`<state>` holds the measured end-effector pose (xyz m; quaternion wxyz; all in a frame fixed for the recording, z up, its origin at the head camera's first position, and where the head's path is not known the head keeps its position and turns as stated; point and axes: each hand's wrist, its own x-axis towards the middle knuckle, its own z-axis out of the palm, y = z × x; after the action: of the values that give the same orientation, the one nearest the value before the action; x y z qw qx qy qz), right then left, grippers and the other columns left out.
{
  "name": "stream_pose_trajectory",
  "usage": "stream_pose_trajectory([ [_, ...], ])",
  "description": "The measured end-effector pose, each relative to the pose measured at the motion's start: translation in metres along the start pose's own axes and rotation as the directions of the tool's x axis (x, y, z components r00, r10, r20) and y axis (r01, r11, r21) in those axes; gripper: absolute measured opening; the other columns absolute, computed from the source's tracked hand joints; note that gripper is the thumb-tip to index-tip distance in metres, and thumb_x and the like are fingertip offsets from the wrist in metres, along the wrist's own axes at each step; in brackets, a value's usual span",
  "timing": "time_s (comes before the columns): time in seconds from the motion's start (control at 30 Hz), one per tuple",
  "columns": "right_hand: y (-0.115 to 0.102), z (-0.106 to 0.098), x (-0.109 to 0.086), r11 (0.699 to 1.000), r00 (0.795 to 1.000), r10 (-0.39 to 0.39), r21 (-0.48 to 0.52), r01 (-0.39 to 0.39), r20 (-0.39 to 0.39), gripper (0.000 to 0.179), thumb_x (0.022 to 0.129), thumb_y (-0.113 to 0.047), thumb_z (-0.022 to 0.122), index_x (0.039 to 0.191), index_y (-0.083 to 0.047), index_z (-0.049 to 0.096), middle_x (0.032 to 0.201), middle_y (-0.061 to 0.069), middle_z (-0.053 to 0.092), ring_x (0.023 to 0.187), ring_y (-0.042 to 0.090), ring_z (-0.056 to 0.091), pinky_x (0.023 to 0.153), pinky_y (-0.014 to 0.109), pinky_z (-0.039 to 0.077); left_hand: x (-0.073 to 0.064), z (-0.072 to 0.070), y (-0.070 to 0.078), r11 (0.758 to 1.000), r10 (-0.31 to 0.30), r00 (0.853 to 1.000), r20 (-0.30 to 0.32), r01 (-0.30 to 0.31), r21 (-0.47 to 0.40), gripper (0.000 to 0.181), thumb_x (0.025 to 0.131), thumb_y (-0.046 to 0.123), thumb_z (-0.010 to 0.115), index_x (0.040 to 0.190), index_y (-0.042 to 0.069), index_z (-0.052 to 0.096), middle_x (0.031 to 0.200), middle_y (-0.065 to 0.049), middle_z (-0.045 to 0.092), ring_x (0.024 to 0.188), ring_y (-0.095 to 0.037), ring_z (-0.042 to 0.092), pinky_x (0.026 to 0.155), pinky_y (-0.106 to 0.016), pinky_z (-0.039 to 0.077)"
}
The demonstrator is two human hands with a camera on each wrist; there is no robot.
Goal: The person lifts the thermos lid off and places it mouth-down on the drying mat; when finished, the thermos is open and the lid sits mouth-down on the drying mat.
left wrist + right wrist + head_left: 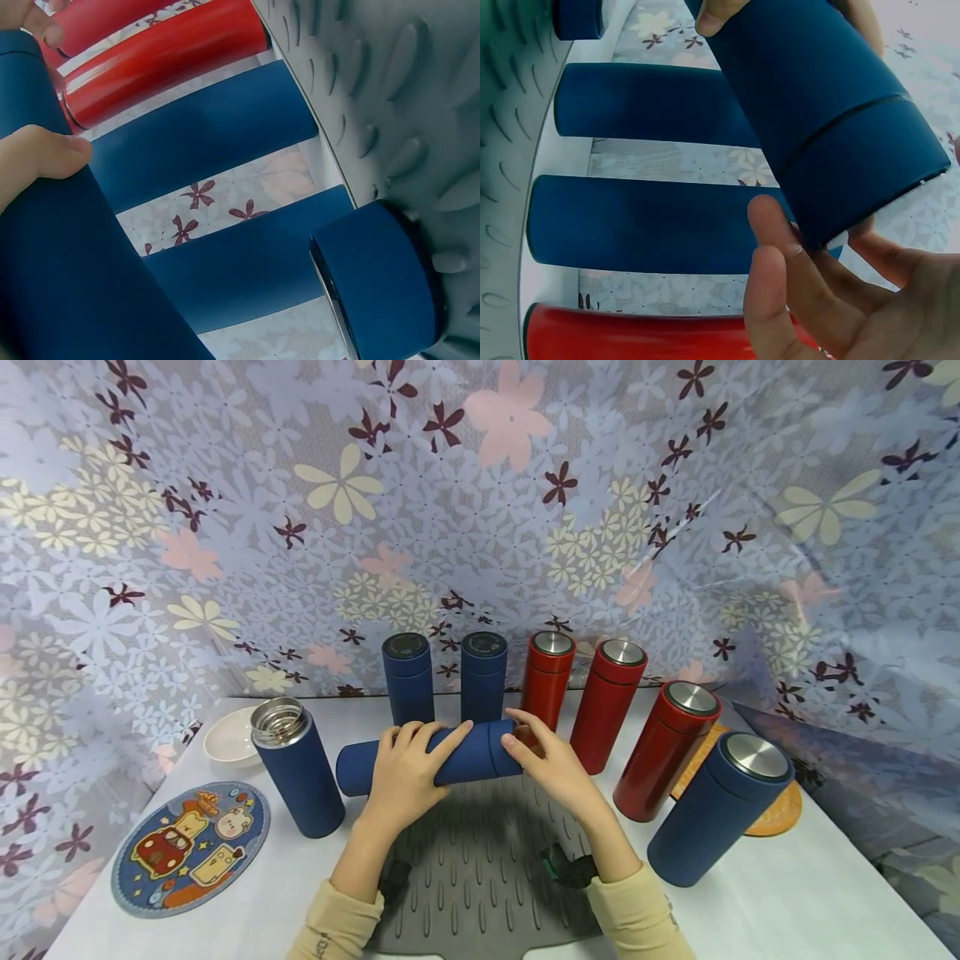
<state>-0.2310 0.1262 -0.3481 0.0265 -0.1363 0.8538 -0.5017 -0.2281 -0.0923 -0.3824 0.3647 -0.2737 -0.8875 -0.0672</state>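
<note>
My left hand point(406, 768) grips a blue thermos flask point(468, 758) round its body, tilted almost level above the grey mat. In the right wrist view its lid point(866, 172) points down to the right. My right hand point(551, 760) is spread loosely about that lid end, fingertips right at its edge. In the left wrist view, a loose blue lid point(375, 289) with a silvery rim stands low by the mat; the head view hides it. Left of the held flask stands a lidless blue flask point(300, 777), its steel mouth showing.
At the back stand two blue flasks point(408, 681) point(483, 677) with dark tops. Red flasks point(547, 681) and another blue flask point(720, 810) are on the right. Beneath my hands lies the grey mat point(480, 893). A white bowl point(231, 739), cartoon placemat point(191, 847) and orange plate point(780, 814) flank them.
</note>
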Motion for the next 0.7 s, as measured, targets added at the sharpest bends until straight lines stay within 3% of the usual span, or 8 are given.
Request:
stream_pose_trajectory([
  [0.4,0.008,0.001,0.003,1.000,1.000,-0.011,0.009,0.011,0.020,0.046,0.090,-0.042,0.057,0.130,-0.021,0.047,0.119,0.013,0.055,0.090,0.025,0.057,0.066,0.034,0.052,-0.001,0.002,-0.002,0.998,0.057,0.998,0.007,-0.057,-0.016,0.100,0.047,0.035,0.090,0.136,0.027,0.046,0.107,-0.008,0.061,0.092,-0.028,0.060,0.083,-0.044,0.046],
  [0.57,0.013,0.000,0.006,0.994,0.995,-0.099,0.047,0.099,0.002,0.041,0.090,-0.031,0.060,0.126,-0.015,0.050,0.111,0.015,0.057,0.087,0.026,0.057,0.070,0.034,0.049,-0.002,0.003,-0.002,0.996,0.061,0.998,0.004,-0.061,-0.063,0.097,0.048,0.035,0.089,0.135,0.024,0.048,0.103,-0.009,0.063,0.085,-0.027,0.063,0.072,-0.041,0.052],
  [0.7,0.020,0.000,0.007,0.977,0.983,-0.184,0.114,0.183,0.003,0.038,0.088,-0.018,0.062,0.124,-0.012,0.052,0.103,0.014,0.059,0.078,0.024,0.055,0.067,0.032,0.047,-0.001,0.002,-0.001,0.993,0.059,0.998,-0.006,-0.059,-0.106,0.097,0.046,0.034,0.090,0.133,0.022,0.050,0.102,-0.008,0.063,0.084,-0.027,0.063,0.071,-0.040,0.053],
])
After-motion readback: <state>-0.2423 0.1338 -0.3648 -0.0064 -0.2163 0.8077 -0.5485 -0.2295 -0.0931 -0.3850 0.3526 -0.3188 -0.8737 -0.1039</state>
